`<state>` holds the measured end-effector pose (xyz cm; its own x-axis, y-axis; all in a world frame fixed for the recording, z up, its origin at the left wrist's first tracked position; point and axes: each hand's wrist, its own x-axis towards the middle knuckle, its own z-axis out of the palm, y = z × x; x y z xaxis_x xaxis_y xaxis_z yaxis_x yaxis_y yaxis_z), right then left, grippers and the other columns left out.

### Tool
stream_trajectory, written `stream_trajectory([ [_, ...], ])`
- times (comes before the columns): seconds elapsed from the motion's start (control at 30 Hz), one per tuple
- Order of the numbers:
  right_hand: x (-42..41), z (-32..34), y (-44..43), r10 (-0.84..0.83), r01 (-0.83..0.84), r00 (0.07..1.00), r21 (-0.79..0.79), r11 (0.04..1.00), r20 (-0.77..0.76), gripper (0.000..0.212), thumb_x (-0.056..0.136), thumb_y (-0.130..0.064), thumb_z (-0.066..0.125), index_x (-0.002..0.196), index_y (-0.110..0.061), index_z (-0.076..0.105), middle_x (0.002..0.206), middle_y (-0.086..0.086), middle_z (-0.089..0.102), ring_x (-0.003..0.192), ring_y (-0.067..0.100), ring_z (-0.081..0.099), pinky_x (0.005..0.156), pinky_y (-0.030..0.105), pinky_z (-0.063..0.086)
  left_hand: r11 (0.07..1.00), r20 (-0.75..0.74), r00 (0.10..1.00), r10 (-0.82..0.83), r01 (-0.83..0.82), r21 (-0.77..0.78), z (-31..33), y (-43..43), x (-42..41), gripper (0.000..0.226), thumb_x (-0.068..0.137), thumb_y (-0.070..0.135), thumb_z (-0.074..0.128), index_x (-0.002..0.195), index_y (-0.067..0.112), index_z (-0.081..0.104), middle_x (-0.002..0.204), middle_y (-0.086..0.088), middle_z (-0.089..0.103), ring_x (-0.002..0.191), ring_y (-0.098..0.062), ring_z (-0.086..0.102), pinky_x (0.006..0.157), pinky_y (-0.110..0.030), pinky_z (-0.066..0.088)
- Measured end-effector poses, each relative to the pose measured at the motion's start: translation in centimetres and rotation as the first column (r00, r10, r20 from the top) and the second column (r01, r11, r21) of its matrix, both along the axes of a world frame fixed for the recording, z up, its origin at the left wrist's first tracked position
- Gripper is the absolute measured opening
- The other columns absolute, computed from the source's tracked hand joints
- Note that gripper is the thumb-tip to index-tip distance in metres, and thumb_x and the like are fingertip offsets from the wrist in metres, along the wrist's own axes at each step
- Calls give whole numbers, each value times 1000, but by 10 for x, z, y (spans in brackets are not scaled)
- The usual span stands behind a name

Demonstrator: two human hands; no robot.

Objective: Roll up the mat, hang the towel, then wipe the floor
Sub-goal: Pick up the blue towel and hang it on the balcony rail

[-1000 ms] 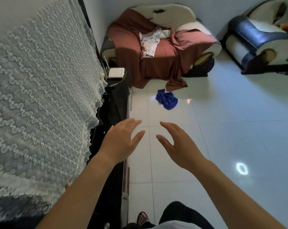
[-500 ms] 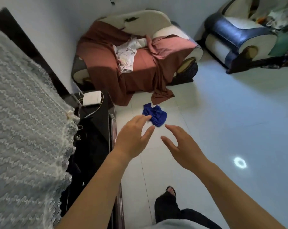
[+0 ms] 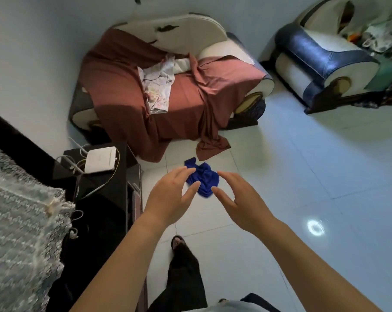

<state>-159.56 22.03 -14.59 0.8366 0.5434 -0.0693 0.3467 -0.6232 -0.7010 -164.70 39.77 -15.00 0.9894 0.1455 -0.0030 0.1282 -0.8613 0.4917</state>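
Note:
A crumpled blue cloth [image 3: 205, 179] lies on the white tiled floor [image 3: 291, 176] in front of an armchair. My left hand [image 3: 171, 197] and my right hand [image 3: 240, 199] are stretched out in front of me, one on each side of the cloth in the view, fingers spread and relaxed. Both hands hold nothing and neither touches the cloth. A white lace cloth [image 3: 21, 233] hangs over something at the left edge. No mat is in view.
An armchair draped in a red-brown cover [image 3: 168, 91] stands against the far wall, a blue and cream armchair [image 3: 321, 57] to its right. A black cabinet [image 3: 105, 194] with a white router [image 3: 100, 159] and cables runs along the left. My leg and sandalled foot [image 3: 179, 244] are below.
I have stepped forward toward the blue cloth and the view has swung right. The lace cloth has slid to the left edge. Both hands stay outstretched and empty.

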Motion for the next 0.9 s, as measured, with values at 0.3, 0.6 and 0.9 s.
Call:
stream_trajectory([
  [0.3, 136, -4, 55, -204, 204, 979, -38, 978, -13, 51, 94, -43, 44, 140, -23, 36, 141, -8, 41, 126, 5, 38, 98, 14, 27, 981, -36, 980, -195, 195, -11, -1, 79, 178, 46, 95, 42, 44, 136, 22, 45, 138, 5, 48, 128, -13, 42, 105, -33, 37],
  [0.6, 223, -28, 84, -234, 227, 968, -79, 971, -87, 52, 94, -44, 43, 141, -23, 33, 144, -10, 38, 130, 5, 34, 100, 12, 23, 977, -133, 968, -212, 215, 10, -26, 128, 268, 44, 95, 39, 45, 136, 22, 45, 137, 6, 48, 125, -13, 44, 101, -32, 38],
  [0.9, 312, -87, 102, -65, 48, 978, -87, 995, -196, 57, 94, -43, 44, 144, -24, 27, 144, -10, 35, 130, 5, 32, 97, 10, 20, 999, -238, 971, -38, 34, -21, -74, 134, 315, 46, 96, 41, 42, 139, 24, 40, 142, 8, 43, 129, -9, 39, 104, -27, 33],
])
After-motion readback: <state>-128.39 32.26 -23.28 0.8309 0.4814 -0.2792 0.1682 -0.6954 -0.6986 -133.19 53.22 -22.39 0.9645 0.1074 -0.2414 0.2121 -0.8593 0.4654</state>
